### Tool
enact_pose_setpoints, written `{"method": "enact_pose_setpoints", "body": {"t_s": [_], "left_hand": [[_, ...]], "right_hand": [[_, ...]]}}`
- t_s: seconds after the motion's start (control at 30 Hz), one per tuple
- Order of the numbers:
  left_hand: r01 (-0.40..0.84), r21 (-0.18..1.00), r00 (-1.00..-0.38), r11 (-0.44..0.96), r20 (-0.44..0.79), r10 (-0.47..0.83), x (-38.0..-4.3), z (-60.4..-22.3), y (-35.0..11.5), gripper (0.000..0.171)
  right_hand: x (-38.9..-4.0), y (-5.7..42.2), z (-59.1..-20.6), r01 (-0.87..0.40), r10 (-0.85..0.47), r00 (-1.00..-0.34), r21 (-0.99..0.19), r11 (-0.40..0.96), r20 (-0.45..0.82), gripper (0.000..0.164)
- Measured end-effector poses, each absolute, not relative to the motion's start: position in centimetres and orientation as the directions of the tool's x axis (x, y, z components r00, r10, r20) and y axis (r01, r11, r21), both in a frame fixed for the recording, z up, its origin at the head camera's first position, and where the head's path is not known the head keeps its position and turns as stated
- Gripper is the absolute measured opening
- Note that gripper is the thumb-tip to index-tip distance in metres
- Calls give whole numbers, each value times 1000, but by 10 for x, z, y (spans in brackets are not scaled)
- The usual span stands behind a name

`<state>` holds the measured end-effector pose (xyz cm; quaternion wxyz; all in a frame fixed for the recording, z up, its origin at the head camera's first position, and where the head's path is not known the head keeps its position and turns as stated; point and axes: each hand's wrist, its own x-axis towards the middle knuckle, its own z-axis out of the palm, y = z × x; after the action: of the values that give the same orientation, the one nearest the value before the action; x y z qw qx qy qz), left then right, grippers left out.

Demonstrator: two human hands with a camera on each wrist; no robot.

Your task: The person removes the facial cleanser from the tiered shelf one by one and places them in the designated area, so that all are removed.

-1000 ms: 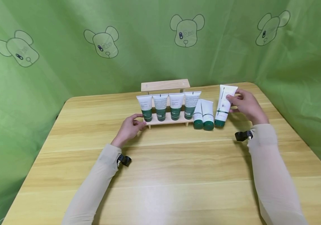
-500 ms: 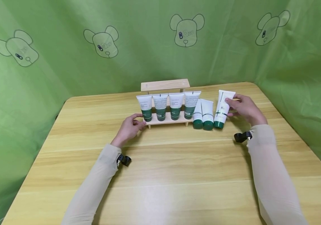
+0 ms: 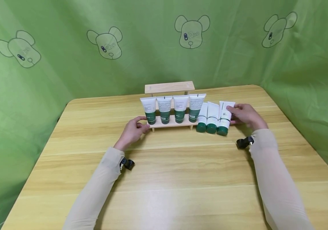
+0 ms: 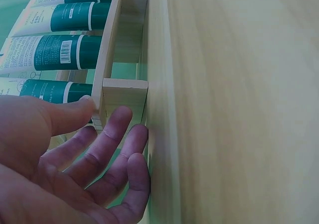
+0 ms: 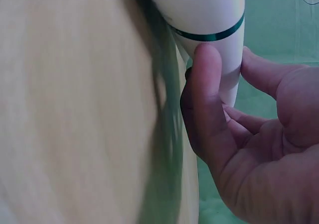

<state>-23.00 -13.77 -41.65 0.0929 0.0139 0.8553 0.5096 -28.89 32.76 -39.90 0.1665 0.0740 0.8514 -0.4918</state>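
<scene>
My right hand (image 3: pixel 247 115) pinches a white squeeze tube (image 3: pixel 224 118) with a green cap, thumb on one side and fingers on the other. In the right wrist view that tube (image 5: pixel 204 10) shows a thin green band. Right beside it, two similar white tubes (image 3: pixel 212 116) lean by the rack, green caps down. My left hand (image 3: pixel 132 132) grips the left end of a wooden display rack (image 3: pixel 171 125); its thumb presses the shelf end, as the left wrist view shows. Along the lower shelf stand several white-and-green tubes (image 3: pixel 164 110), caps down.
An upper step (image 3: pixel 169 87) of the rack rises behind the standing tubes. The rack stands toward the back of a wood-grain table (image 3: pixel 164 179). A green curtain (image 3: pixel 141 64) with bear-head outlines hangs behind and at both sides.
My right hand has moved left and down with its tube, closing the gap to the two leaning tubes. My left hand has stayed at the rack's end.
</scene>
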Motion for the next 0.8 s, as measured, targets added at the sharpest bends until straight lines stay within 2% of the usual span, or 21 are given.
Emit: {"method": "enact_pose_setpoints", "body": {"t_s": [0.2,0.8], "left_hand": [[-70,881,-982,468,-143,123,-230,-416,-137,44],[-53,877,-983,477,-129,128,-230,-416,-137,44]], "right_hand": [[-290,328,-402,309,-66,-918,-811,496,-390,85],[-289,326,-402,289,-97,-922,-834,470,-375,92]]}}
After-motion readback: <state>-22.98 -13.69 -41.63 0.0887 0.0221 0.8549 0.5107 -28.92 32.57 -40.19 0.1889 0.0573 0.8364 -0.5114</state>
